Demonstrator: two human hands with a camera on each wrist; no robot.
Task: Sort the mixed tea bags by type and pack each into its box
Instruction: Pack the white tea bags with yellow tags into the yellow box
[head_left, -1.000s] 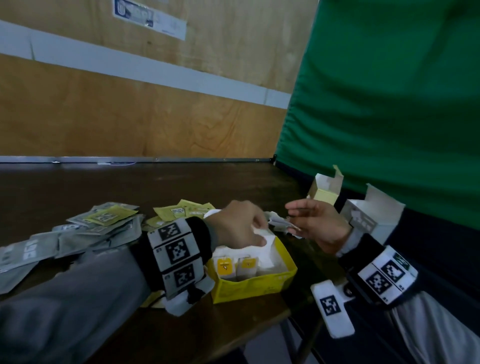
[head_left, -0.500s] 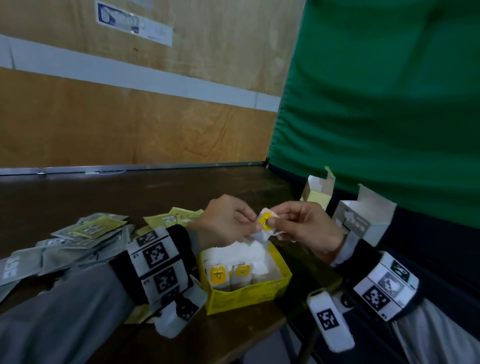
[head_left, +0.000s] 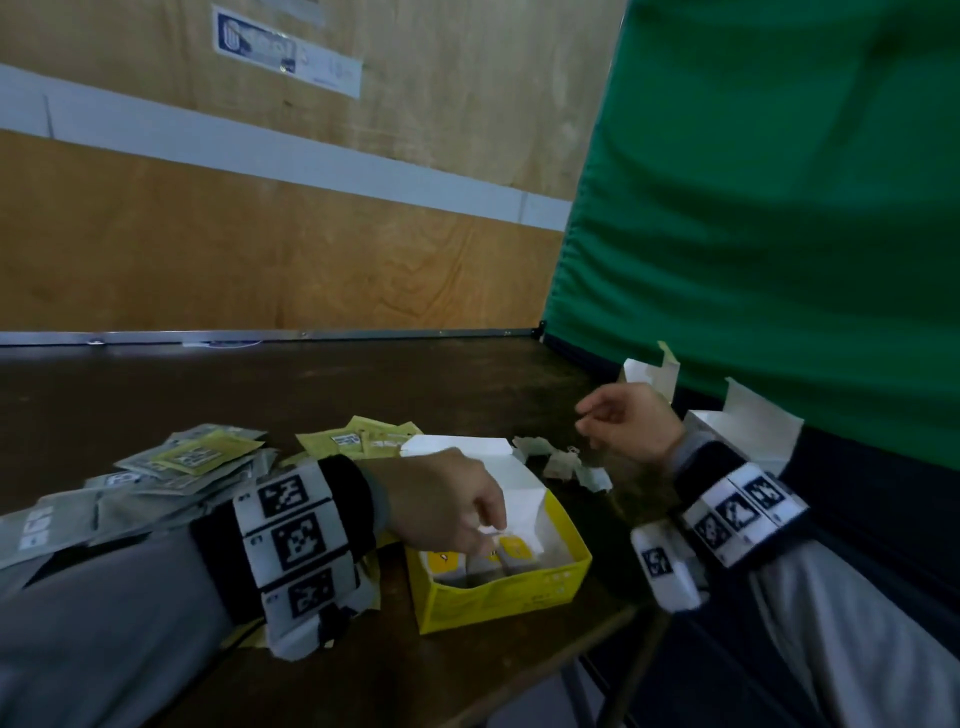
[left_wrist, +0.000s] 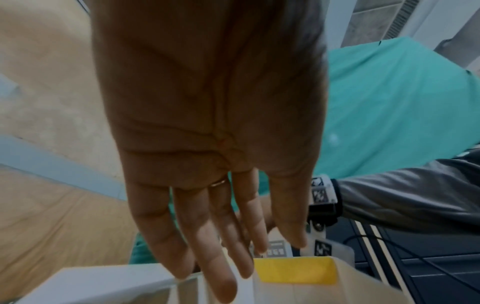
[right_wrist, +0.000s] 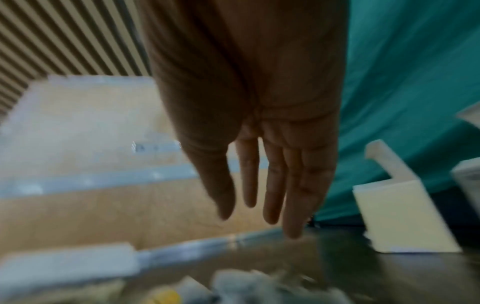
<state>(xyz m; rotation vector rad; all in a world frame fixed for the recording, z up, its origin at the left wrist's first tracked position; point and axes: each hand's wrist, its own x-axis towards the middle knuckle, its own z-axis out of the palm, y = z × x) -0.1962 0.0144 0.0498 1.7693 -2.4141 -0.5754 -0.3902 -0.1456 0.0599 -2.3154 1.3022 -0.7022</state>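
1. Under both hands lies the dark wooden tabletop (head_left: 322, 395), with a green curtain (head_left: 779, 208) hanging beyond the right hand.
2. Out past the left wrist, a loose heap of grey and yellow-green sachets (head_left: 171, 467) is spread flat.
3. Directly below the left hand (head_left: 441, 504) sits the open yellow box (head_left: 498, 597), with yellow-tagged tea bags (head_left: 511, 548) standing inside.
4. That left hand dips into the box; its fingertips seem to pinch a white tea bag at the tags, though the wrist view shows the fingers nearly straight, so the grip is uncertain.
5. Just behind the right hand (head_left: 628, 423) stand two open white cartons (head_left: 737, 431), flaps up.
6. The right hand hovers above the tabletop, loosely curled and holding nothing.
7. Between the two hands, beside the box's far corner, lie small crumpled white wrappers (head_left: 561, 462).
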